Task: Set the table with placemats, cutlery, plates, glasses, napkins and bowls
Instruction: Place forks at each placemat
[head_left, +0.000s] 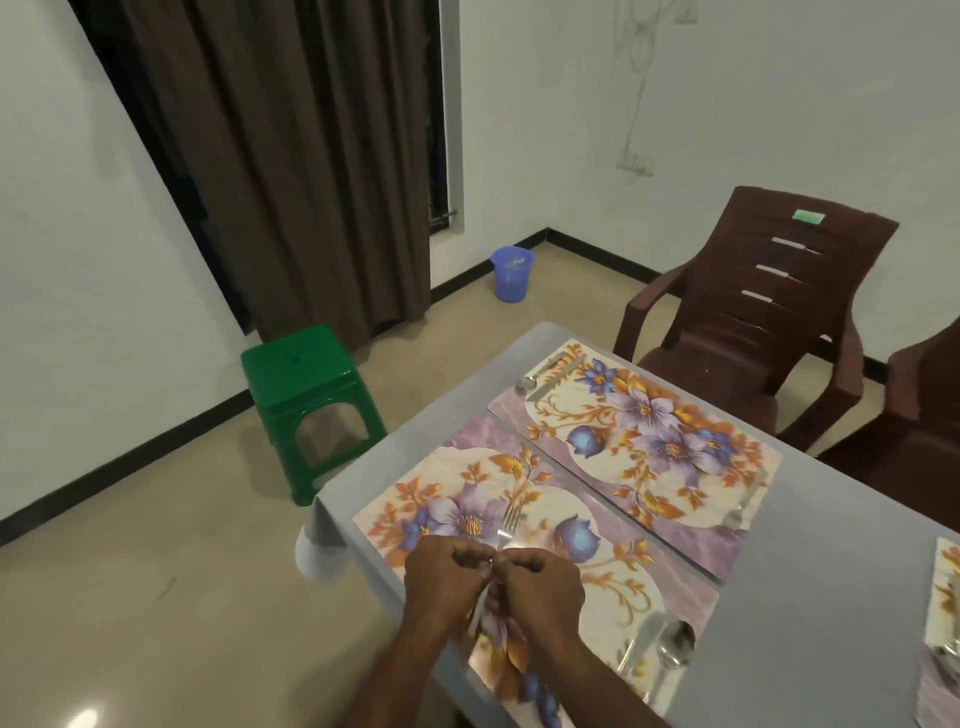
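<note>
- Right now both hands meet over the near floral placemat (613, 571), which lies on the grey worktop (831, 597) close to its left edge.
- Left hand (447, 577) has its fingers curled round the handle of a fork (508, 525); the tines point away from the person, above the mat's purple flower.
- Right hand (540, 582) also curls in, fingertips pinching the same handle just beside the left hand's knuckles.
- Whether the fork touches the mat or is lifted off it, I cannot tell.
- On that mat's right end lie a knife (641, 642) and a spoon (675, 647), side by side.
- Next to it a second placemat (649, 431) lies parallel, with a spoon and knife pair (545, 374) at its far end and another fork (740, 512) at its near right end.
- A further mat (948, 577) shows partly at the right edge.
- Two brown plastic chairs (753, 322) stand beyond the worktop; a green stool (306, 395) and a blue bucket (511, 273) sit on the floor.
</note>
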